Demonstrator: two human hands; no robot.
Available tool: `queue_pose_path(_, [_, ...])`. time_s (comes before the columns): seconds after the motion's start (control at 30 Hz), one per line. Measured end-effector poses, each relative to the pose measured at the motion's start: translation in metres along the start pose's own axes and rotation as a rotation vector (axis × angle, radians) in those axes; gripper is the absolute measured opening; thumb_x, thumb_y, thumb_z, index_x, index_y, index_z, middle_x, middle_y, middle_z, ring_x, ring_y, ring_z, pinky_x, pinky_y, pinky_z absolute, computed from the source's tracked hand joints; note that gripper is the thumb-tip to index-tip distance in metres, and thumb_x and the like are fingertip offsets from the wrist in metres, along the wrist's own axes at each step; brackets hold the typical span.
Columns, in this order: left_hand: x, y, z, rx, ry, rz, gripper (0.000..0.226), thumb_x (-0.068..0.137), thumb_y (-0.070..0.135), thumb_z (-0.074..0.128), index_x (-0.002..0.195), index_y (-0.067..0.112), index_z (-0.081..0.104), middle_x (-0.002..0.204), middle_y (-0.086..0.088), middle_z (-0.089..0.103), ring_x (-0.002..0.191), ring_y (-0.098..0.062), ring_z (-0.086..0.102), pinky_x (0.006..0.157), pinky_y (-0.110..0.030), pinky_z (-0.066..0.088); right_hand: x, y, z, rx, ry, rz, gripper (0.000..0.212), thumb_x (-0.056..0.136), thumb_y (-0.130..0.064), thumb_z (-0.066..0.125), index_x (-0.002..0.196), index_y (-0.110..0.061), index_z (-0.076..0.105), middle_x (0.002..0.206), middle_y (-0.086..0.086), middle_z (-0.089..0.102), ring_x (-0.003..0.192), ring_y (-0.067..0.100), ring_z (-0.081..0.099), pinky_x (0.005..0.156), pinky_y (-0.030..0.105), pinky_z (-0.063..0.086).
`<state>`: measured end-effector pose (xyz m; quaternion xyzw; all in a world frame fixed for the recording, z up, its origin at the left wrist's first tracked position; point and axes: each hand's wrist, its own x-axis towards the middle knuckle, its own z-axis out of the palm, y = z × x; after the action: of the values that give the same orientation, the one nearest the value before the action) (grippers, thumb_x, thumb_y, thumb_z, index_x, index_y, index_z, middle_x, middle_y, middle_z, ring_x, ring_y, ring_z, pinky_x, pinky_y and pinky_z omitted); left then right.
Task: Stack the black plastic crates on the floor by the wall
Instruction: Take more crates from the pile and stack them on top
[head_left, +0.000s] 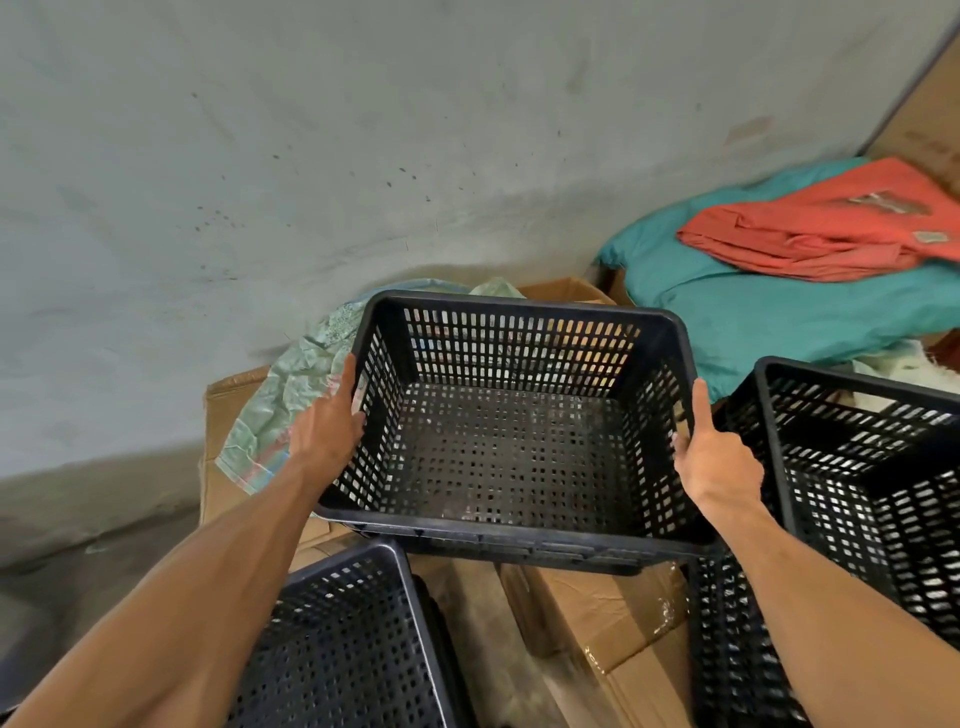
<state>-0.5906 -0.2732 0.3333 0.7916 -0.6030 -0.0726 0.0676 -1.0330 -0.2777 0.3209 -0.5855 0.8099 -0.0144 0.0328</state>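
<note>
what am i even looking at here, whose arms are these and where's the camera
There is no robot here. The one picture comes from a wide-angle camera worn on a person's head, looking forward and down, so the two bare arms are the wearer's own.

The left hand and right hand grip opposite sides of an empty black crate, holding it up with its open top towards the camera.

Two more black crates sit nearby: one at lower left, and one at the right that seems to rest on another crate.

Underneath lie cardboard boxes. Behind are a pale patterned sack, a teal cloth with an orange garment on it, and a grey wall.
</note>
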Motion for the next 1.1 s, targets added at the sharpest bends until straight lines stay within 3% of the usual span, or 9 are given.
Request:
queue_pose_path(0.17, [-0.006,-0.017,-0.035,-0.078,0.054,-0.014,0.084,0.100,0.018,0.055,0.159,0.033,-0.003,0.072,-0.013,0.060,0.052,-0.020,0.049,0.049,-0.034,0.037,-0.013,-0.020,-0.038,0.024,0.071,-0.019,0.073,0.103,-0.039,0.040,0.158,-0.032,-0.008,0.060,0.007,0.043,0.054,0.026,0.048,0.053,0.034,0.041])
queue_pose_path(0.33, [-0.028,-0.042,-0.096,-0.057,0.136,-0.022,0.083,0.101,0.020,0.054,0.158,0.032,-0.005,0.081,-0.012,0.056,0.055,-0.019,0.045,0.050,-0.033,0.035,-0.043,-0.051,-0.090,0.098,0.140,-0.073,0.072,0.103,-0.034,0.045,0.160,-0.029,0.001,0.077,0.017,0.053,0.083,0.040,0.064,0.063,0.039,0.040])
queue_pose_path(0.47, [-0.048,-0.082,-0.133,-0.138,0.207,-0.060,0.086,0.098,0.026,0.055,0.155,0.042,-0.007,0.077,-0.008,0.059,0.061,-0.024,0.051,0.066,-0.044,0.051,-0.071,-0.079,-0.131,0.119,0.199,-0.122,0.072,0.102,-0.034,0.047,0.159,-0.028,0.004,0.092,0.028,0.064,0.089,0.044,0.063,0.068,0.043,0.041])
queue_pose_path(0.8, [-0.133,-0.187,-0.220,-0.110,0.314,-0.087,0.083,0.096,0.014,0.059,0.158,0.027,0.005,0.080,-0.013,0.060,0.065,-0.029,0.058,0.058,-0.040,0.047,-0.164,-0.157,-0.199,0.143,0.265,-0.277,0.072,0.101,-0.032,0.051,0.158,-0.023,0.009,0.100,0.027,0.066,0.096,0.044,0.062,0.067,0.041,0.038])
queue_pose_path(0.97, [-0.184,-0.241,-0.243,-0.064,0.316,-0.123,0.078,0.094,0.013,0.062,0.155,0.025,0.014,0.086,-0.017,0.061,0.068,-0.032,0.055,0.060,-0.040,0.045,-0.219,-0.190,-0.204,0.156,0.211,-0.342,0.071,0.100,-0.031,0.054,0.158,-0.022,0.013,0.108,0.030,0.064,0.104,0.046,0.059,0.071,0.044,0.042])
queue_pose_path(1.1, [-0.231,-0.281,-0.239,-0.036,0.279,-0.182,0.075,0.092,0.011,0.064,0.152,0.024,0.020,0.079,-0.013,0.059,0.062,-0.030,0.055,0.056,-0.038,0.045,-0.263,-0.208,-0.187,0.117,0.154,-0.393,0.070,0.100,-0.032,0.053,0.157,-0.021,0.013,0.108,0.028,0.065,0.101,0.044,0.061,0.073,0.043,0.047])
